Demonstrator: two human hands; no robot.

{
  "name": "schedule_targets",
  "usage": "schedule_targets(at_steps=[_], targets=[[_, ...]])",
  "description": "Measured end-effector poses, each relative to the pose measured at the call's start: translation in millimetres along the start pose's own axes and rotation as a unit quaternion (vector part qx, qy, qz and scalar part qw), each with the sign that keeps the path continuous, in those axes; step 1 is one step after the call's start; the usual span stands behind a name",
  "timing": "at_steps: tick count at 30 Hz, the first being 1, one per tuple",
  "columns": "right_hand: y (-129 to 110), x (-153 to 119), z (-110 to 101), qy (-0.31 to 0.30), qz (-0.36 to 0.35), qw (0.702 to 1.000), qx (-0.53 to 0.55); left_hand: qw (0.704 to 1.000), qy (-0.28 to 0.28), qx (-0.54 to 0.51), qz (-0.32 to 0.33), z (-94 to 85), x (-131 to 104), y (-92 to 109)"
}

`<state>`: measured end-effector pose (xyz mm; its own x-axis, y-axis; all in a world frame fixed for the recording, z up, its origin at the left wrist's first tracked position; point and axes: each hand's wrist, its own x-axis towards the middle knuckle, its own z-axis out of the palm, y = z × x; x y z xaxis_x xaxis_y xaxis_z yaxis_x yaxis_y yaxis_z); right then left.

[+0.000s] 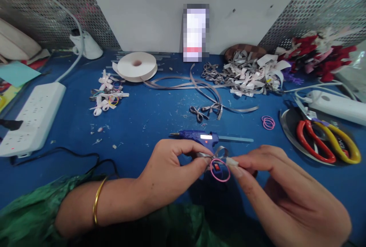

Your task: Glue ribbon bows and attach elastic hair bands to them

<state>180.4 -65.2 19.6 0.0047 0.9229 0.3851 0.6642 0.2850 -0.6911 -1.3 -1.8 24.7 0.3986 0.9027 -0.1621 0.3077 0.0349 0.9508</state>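
Note:
Between my two hands is a small grey ribbon bow [222, 151] with a pink elastic hair tie [220, 180] hanging at its middle. My left hand [171, 174] pinches the bow's left side between thumb and forefinger. The fingertips of my right hand [274, 186] are closed on a pale ribbon end [231, 162] at the bow's right side. Just behind the bow, a blue glue gun [188, 135] lies on the mat with a clear glue stick [237, 139] in its back; its handle is partly hidden by my hands.
Grey ribbon [171, 83] trails from a white spool [145, 62]. Loose bows [198, 113] lie ahead, with a bow pile [246, 75] behind. Finished-looking hair ties [103, 102] lie left, pink elastics [268, 122] right. Scissors [314, 146] and power strips [34, 113] flank the mat. A phone [196, 33] stands behind.

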Motion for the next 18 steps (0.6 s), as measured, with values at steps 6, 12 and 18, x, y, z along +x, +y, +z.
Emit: schedule_targets(at_steps=[6,12,18], targets=[[-4,9,4,-0.021,-0.075,0.997,-0.025,1.0,-0.001,-0.001,0.004,0.7,0,-1],[-2,5,8,-0.018,-0.113,0.991,-0.065,1.0,-0.005,0.004,0.015,1.5,-3,-1],[-2,2,13,0.0,-0.158,0.981,-0.113,1.0,0.0,0.005,0.011,2.2,-3,0]])
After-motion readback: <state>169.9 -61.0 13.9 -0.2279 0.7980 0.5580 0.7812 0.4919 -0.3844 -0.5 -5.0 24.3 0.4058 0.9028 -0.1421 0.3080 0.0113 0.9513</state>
